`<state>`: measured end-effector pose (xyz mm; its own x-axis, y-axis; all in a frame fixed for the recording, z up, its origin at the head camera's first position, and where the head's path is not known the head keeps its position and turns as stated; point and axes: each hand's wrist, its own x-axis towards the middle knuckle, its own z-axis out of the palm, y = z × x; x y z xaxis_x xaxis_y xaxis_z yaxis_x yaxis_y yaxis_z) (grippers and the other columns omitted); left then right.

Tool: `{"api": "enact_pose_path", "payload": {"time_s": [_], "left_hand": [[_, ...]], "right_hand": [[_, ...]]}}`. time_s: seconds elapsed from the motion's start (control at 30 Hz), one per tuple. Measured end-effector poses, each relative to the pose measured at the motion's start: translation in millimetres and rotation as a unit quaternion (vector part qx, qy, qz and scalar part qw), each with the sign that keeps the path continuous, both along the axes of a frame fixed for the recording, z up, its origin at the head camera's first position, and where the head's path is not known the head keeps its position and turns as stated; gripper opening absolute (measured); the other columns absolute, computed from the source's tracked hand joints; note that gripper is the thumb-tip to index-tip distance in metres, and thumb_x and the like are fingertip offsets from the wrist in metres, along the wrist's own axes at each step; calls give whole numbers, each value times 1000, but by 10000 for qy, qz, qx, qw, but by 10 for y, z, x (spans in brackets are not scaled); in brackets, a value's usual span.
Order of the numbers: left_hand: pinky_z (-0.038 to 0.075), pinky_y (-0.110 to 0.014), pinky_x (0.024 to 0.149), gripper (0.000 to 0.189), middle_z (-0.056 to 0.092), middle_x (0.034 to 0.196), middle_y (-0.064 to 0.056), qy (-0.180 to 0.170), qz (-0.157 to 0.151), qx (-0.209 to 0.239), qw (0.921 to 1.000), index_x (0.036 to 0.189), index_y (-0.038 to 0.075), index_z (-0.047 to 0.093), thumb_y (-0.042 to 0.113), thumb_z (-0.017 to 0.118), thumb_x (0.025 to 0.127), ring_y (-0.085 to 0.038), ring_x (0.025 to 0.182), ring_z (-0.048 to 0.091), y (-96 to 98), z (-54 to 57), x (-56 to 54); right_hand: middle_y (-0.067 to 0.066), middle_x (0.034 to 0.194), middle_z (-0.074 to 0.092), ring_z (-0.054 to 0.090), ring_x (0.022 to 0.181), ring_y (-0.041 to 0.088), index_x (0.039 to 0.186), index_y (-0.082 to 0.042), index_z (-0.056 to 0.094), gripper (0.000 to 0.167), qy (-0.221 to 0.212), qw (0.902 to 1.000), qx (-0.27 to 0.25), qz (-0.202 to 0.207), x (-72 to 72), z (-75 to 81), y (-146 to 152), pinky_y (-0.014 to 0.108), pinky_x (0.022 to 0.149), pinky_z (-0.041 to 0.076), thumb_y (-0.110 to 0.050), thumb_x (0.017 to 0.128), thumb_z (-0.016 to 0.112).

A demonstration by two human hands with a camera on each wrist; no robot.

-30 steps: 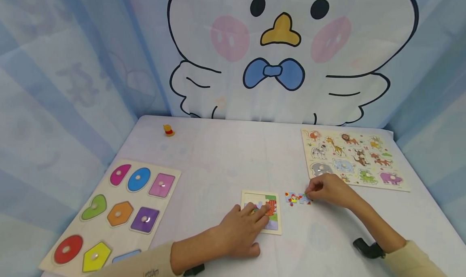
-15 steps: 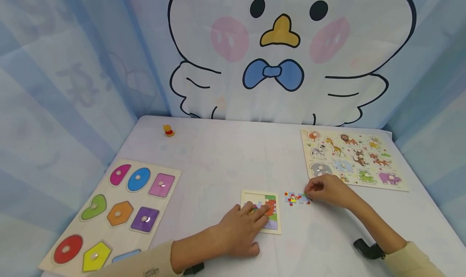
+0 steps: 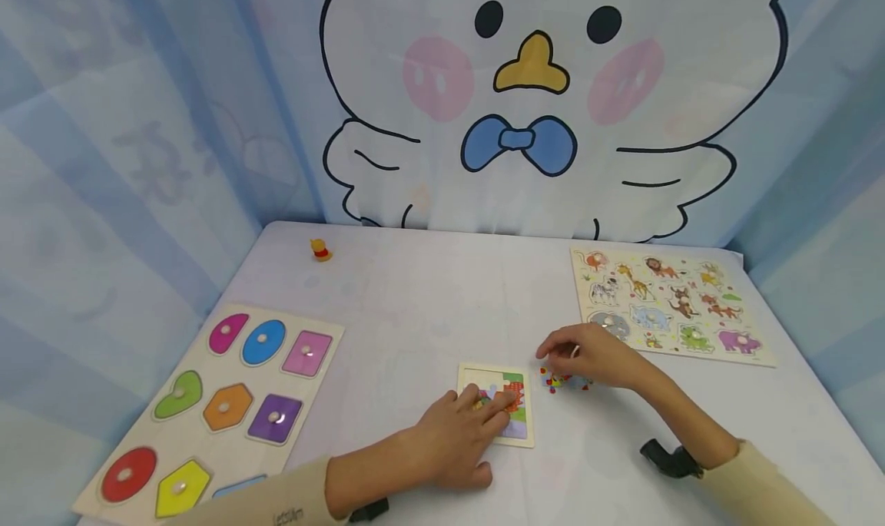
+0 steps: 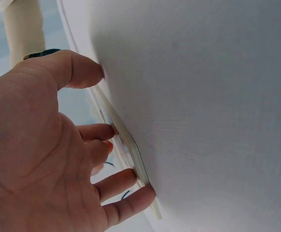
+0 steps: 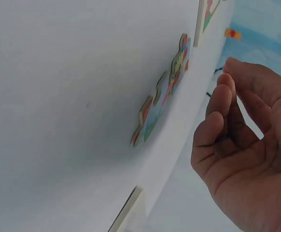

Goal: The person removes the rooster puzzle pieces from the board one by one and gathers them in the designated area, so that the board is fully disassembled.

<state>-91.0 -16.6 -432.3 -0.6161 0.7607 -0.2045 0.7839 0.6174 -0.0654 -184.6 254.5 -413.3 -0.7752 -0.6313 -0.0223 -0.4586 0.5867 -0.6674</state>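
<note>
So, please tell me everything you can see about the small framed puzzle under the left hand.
The small framed puzzle is a thin, nearly square board with a pale, wooden-looking rim. Inside are green, red and lilac areas; the upper left looks plain and pale, and the left hand hides part of the picture. It lies flat on the white table, left of the loose puzzle pieces and apart from them. That hand rests on it.

Can pass over the desk (image 3: 429, 296) beyond the frame (image 3: 530, 411), between shape board (image 3: 221, 368) and animal board (image 3: 660, 299), skirting the figurine (image 3: 320, 250) at back left. Stops at the curtain (image 3: 429, 180). Narrow between frame and pieces (image 3: 555, 382). Blocked over the frame by the left hand (image 3: 459, 438), over the pieces by the right hand (image 3: 600, 355).
</note>
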Motion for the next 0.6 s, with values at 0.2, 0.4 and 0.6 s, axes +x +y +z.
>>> {"api": "enact_pose_path", "payload": {"time_s": [0.2,0.4,0.6], "left_hand": [[44,-40,89,61,22,161,11,-81,-74,137,9998,145,28,38,49,55,90,-21,119,39,-16,-13,-5],[44,-41,91,62,23,161,11,-57,-135,104,9998,147,30,35,50,54,91,-22,122,38,-9,-24,-8],[44,-38,85,63,23,161,10,-14,-112,-90,9999,147,30,34,52,53,91,-21,121,38,-3,-22,-8]], "right_hand": [[-8,89,65,57,74,8,103,-16,74,19,-14,9962,280,829,-62,-73,-327,26,64,50,-3,90,70],[-11,98,65,59,85,6,108,-18,75,23,-250,9914,531,1172,-106,-112,-452,28,79,50,-5,89,71],[-12,97,63,59,86,6,109,-18,75,24,-272,9881,605,1387,-156,-137,-478,28,79,51,-5,89,72]]}}
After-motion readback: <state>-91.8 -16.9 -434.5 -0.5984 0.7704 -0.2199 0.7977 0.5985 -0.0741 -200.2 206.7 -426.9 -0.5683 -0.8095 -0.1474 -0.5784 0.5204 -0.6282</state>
